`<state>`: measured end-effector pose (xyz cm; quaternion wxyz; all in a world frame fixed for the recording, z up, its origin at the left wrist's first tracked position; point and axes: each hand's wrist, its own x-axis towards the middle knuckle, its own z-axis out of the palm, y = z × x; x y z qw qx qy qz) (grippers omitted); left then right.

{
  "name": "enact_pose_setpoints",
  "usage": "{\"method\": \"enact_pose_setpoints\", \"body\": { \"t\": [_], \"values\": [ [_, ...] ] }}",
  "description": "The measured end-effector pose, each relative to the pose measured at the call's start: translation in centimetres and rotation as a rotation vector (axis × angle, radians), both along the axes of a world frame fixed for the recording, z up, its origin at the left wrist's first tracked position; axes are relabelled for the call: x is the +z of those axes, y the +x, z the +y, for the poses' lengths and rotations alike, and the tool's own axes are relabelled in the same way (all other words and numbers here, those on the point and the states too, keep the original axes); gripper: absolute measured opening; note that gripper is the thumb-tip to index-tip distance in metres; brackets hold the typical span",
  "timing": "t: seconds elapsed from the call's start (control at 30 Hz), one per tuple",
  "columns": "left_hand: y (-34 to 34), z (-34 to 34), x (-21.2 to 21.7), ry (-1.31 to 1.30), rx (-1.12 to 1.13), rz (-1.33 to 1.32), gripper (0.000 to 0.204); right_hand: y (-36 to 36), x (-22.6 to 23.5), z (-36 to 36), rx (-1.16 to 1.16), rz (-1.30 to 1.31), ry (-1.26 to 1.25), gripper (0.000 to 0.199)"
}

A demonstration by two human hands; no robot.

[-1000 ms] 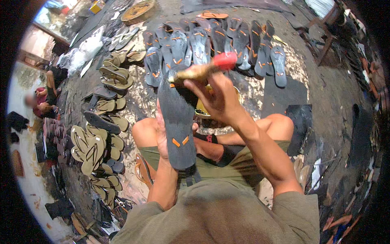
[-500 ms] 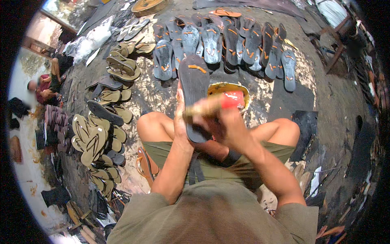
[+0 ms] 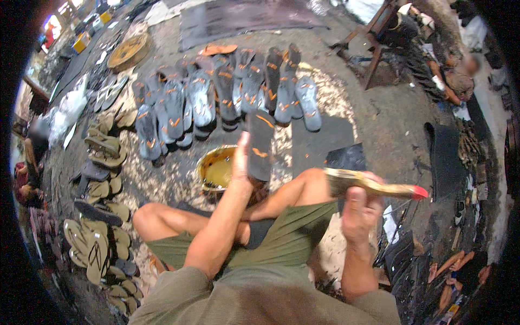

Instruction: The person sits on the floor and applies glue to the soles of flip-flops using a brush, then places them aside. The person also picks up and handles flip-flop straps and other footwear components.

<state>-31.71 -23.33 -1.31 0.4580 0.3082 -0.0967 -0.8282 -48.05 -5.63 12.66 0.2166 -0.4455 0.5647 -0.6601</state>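
Observation:
My left hand (image 3: 241, 162) grips a dark sandal sole (image 3: 261, 145) by its edge, thumb up along the side. Orange strap ends show on the sole's face. Off to the right, above my knee, my right hand (image 3: 360, 216) is closed around a brush (image 3: 379, 187) with a worn, pale handle and a red end; its other end is dark and blurred. Just left of the sole, in front of my crossed legs, sits a bowl (image 3: 201, 169) with yellowish liquid inside and a crusted rim.
Rows of dark sandal soles (image 3: 225, 89) with orange strap ends lie ahead. Olive flip-flops (image 3: 97, 257) are piled at the left. A round wooden block (image 3: 128, 52) stands far left, a wooden frame (image 3: 374, 65) far right. Other people sit at both sides.
My right hand has swung away from the sole to the right with the brush. The view has turned right, and the bowl now shows uncovered.

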Motion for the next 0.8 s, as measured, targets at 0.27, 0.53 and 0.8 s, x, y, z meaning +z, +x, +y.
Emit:
{"method": "enact_pose_setpoints", "body": {
  "t": [0.27,0.53,0.8],
  "values": [
    [-14.0,-12.0,-6.3,0.178,0.001,-0.013,0.055,-3.8,1.3,3.0,-0.133,-0.023,0.001,0.036],
    [19.6,0.8,5.1,-0.492,0.269,-0.318,0.039,0.9,-5.8,-4.4,0.088,0.015,0.173,0.037],
    [46.9,28.6,-2.4,-0.166,0.597,-1.993,0.046,5.9,-9.3,-9.7,0.152,-0.108,0.408,0.034]
  ]
}}
